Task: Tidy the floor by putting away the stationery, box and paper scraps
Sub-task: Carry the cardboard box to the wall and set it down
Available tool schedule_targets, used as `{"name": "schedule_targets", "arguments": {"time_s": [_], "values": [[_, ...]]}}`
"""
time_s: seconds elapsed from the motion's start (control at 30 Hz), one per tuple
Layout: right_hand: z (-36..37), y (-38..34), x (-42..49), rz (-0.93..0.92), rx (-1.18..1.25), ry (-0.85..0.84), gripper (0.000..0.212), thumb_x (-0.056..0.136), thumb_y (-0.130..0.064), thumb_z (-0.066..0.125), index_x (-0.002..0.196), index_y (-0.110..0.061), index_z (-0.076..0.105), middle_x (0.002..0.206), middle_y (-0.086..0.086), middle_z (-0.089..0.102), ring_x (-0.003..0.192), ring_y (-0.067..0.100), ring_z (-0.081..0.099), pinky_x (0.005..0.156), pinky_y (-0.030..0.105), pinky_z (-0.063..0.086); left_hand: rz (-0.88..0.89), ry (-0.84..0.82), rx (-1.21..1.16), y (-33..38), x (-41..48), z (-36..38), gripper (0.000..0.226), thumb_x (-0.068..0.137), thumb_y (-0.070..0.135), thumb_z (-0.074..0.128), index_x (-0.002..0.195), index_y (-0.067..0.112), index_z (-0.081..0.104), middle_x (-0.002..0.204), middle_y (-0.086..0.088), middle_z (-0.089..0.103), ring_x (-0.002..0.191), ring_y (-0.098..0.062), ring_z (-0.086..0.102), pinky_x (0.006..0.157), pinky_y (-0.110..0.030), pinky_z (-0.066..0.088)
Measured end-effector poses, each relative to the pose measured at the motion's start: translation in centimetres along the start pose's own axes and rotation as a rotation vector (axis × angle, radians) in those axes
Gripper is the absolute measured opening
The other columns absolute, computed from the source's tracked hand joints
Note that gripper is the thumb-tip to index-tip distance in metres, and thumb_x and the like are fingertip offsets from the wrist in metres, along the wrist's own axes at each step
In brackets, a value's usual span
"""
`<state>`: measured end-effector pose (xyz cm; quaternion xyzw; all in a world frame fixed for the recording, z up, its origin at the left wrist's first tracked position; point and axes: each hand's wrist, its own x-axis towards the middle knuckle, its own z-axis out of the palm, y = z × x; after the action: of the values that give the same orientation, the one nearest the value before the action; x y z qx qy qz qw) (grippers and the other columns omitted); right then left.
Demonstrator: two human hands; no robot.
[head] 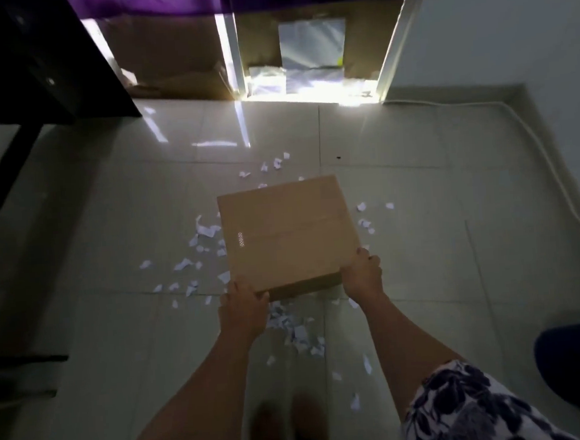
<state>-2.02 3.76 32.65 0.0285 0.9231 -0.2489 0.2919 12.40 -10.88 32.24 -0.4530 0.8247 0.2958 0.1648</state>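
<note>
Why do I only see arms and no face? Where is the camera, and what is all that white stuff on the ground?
The camera sits on the person's head and looks down, so you see only their arms, like your own when you look down. No machine here, just bare hands. The left hand and the right hand each grip a near corner of a cardboard box. I cannot tell whether it is lifted or resting on the floor. The white stuff is torn paper scraps, scattered over the shiny tiled floor around the box. No pens show in this picture.
</note>
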Motion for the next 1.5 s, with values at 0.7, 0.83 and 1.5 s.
{"name": "schedule_targets", "arguments": {"time_s": [0.7,0.83,1.5], "values": [[6.2,3.1,13.3,0.265,0.167,0.094,0.098,0.068,-0.038,0.082,0.137,0.004,0.028,0.140,0.019,0.031,0.123,0.041,0.043,0.106,0.048,0.035,-0.294,0.030,-0.494,-3.3,14.0,5.3,0.095,0.050,0.025,0.093,0.124,-0.011,0.045,0.129,-0.025,0.054,0.118,-0.037,0.054,0.098,-0.046,0.047],[1.1,1.9,6.4,0.221,0.156,0.097,0.093,0.070,-0.041,0.080,0.133,0.008,0.032,0.136,0.022,0.034,0.121,0.037,0.044,0.104,0.047,0.036,-0.245,0.032,-0.487,-1.4,8.4,-0.8,0.081,0.048,0.021,0.093,0.111,-0.014,0.058,0.111,-0.025,0.066,0.101,-0.033,0.066,0.086,-0.046,0.054],[-33.7,5.5,7.6,0.307,0.394,0.382,0.101,0.072,-0.046,0.076,0.140,0.006,0.022,0.142,0.019,0.030,0.126,0.035,0.042,0.104,0.045,0.034,0.203,0.111,-0.401,35.6,-0.9,-8.8,0.100,0.047,0.020,0.094,0.123,-0.011,0.038,0.127,-0.028,0.049,0.119,-0.042,0.050,0.098,-0.049,0.044]]}}
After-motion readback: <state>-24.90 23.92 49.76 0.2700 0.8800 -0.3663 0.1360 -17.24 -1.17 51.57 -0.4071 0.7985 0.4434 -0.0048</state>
